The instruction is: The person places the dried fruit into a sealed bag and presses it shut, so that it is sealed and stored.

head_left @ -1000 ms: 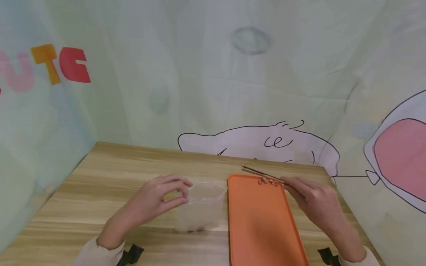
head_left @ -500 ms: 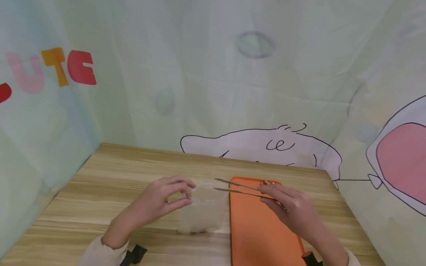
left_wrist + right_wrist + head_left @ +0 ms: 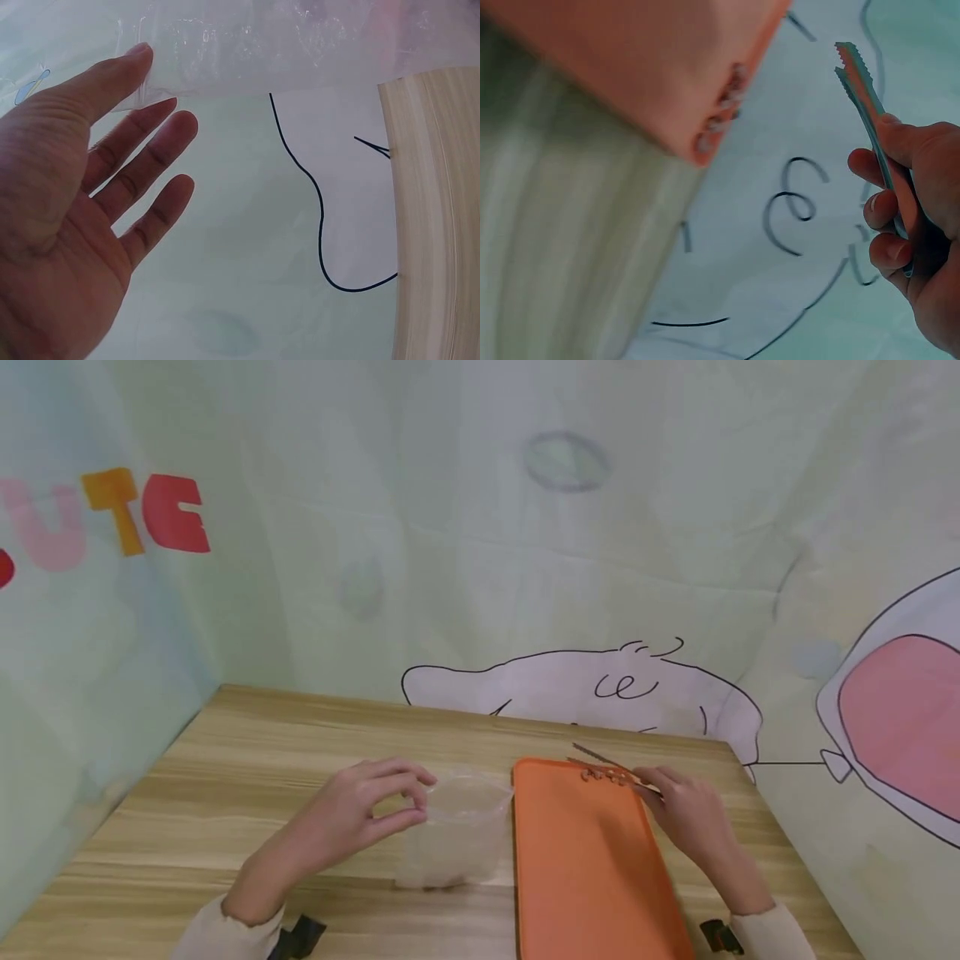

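My left hand [image 3: 360, 806] pinches the rim of a clear plastic bag [image 3: 457, 847] between thumb and forefinger. The bag stands with its mouth gaping, and a little dark matter shows at its bottom. In the left wrist view the other fingers [image 3: 154, 154] spread away from the bag. My right hand [image 3: 693, 822] holds metal tweezers [image 3: 871, 105] with serrated tips, their arms slightly apart. Those tips are over the far end of an orange tray [image 3: 592, 868], by several small curled brownish pieces [image 3: 596, 775]. Whether they touch a piece, I cannot tell.
The tray lies right of the bag on a wood-grain table [image 3: 300, 735]. A printed cloth backdrop [image 3: 465, 527] rises behind the table's far edge and along both sides.
The tweezers swung left to the bag's mouth with their arms apart, then returned right to the pieces at the tray's far end. My left hand keeps its pinch on the bag.
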`<state>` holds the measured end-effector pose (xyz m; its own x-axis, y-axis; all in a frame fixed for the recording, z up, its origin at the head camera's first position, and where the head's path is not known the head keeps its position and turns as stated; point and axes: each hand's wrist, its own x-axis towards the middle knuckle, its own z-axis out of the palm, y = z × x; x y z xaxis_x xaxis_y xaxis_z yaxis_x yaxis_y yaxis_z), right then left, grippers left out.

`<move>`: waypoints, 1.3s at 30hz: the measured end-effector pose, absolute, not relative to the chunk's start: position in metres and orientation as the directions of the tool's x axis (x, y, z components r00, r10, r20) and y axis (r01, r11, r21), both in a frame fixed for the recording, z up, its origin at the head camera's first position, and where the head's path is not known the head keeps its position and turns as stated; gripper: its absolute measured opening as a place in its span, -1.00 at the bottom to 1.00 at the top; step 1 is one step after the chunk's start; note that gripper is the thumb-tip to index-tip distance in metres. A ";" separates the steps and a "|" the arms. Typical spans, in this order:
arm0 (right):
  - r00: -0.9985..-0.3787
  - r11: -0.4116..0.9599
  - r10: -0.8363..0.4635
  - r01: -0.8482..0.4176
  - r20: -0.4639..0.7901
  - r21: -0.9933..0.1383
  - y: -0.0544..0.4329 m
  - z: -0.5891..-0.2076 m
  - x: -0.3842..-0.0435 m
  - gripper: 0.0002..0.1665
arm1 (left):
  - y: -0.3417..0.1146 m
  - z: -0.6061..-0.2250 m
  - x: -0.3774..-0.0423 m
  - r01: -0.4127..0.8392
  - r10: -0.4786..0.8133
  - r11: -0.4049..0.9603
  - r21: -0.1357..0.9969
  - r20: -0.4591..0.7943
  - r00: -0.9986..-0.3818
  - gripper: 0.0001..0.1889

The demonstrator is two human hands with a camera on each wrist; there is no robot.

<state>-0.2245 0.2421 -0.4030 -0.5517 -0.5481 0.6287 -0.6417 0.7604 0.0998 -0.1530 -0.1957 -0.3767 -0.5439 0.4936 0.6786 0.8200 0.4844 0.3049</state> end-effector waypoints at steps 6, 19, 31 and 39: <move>-0.716 0.847 -0.464 -0.531 0.521 0.025 0.259 -0.434 -0.232 -0.78 | -0.196 -0.377 -0.152 0.823 0.492 0.479 0.305 0.683 -0.540 -0.87; -0.806 0.910 -0.377 -0.414 0.456 0.021 0.258 -0.445 -0.224 -0.86 | -0.199 -0.374 -0.153 0.826 0.494 0.477 0.300 0.686 -0.535 -0.87; -0.631 0.847 -0.455 -0.524 0.629 0.087 0.246 -0.427 -0.217 -0.39 | -0.200 -0.375 -0.151 0.831 0.495 0.476 0.287 0.694 -0.523 -0.88; -0.456 0.737 -0.521 -0.667 0.721 0.111 0.211 -0.372 -0.194 -0.36 | -0.199 -0.375 -0.151 0.829 0.493 0.482 0.282 0.695 -0.523 -0.88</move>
<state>-0.1941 0.2111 -0.3718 -0.4558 -0.5214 0.7214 -0.6668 0.7369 0.1113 -0.1507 -0.1987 -0.3745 -0.5231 0.4931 0.6952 0.8294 0.4824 0.2819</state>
